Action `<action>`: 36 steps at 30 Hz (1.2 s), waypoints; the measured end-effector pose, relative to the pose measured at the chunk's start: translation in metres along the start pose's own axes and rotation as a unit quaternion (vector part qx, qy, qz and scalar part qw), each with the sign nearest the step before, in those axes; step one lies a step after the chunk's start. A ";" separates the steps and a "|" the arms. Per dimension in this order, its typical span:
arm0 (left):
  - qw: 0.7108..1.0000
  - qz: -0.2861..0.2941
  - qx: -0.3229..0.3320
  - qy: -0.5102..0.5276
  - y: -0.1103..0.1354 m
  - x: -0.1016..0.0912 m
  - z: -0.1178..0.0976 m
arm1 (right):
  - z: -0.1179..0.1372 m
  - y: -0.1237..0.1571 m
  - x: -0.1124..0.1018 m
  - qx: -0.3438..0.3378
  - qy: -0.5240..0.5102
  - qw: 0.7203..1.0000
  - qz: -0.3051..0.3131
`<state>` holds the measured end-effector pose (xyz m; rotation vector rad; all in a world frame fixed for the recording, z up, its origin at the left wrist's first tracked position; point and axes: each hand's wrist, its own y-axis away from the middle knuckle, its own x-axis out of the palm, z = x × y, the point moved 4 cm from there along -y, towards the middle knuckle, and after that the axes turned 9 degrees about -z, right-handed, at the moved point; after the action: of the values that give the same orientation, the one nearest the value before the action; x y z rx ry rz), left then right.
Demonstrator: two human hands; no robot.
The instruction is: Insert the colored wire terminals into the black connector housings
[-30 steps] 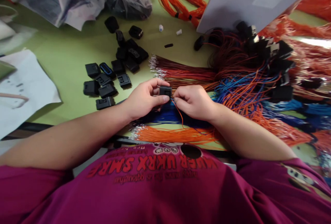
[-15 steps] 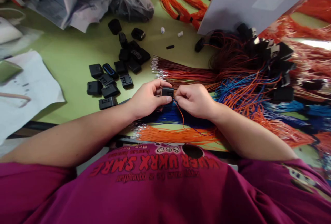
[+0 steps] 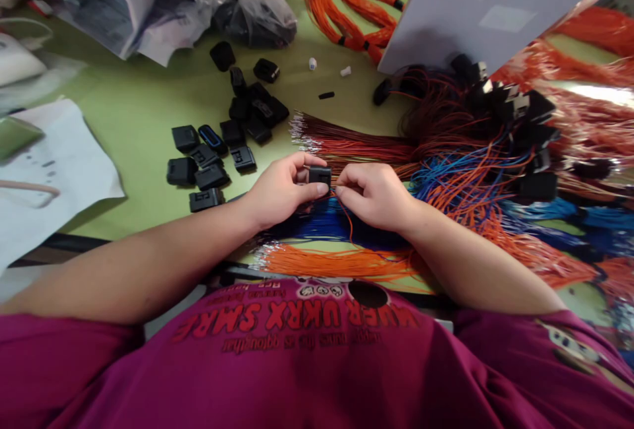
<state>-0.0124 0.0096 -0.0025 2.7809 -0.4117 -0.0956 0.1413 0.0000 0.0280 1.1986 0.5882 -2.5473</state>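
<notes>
While L hand (image 3: 277,189) grips connector (image 3: 319,175) (boxy), R hand (image 3: 375,195) pinches wire (image 3: 348,219).

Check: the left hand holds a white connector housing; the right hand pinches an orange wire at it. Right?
No. The head view shows the connector housing in the left hand is black, not white; the right hand pinches an orange wire.

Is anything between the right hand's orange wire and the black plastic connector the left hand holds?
Nothing visible: the right hand pinches the thin orange wire right at the small black plastic connector in the left hand.
</notes>
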 end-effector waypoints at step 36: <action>0.991 0.081 -0.016 -0.103 0.006 -0.003 -0.010 | -0.052 -0.047 -0.029 0.020 0.333 0.933 0.137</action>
<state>-0.0161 0.0079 0.0092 2.7021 -0.6800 -0.3496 0.1756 0.0679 0.0318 2.0138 0.4510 -1.8980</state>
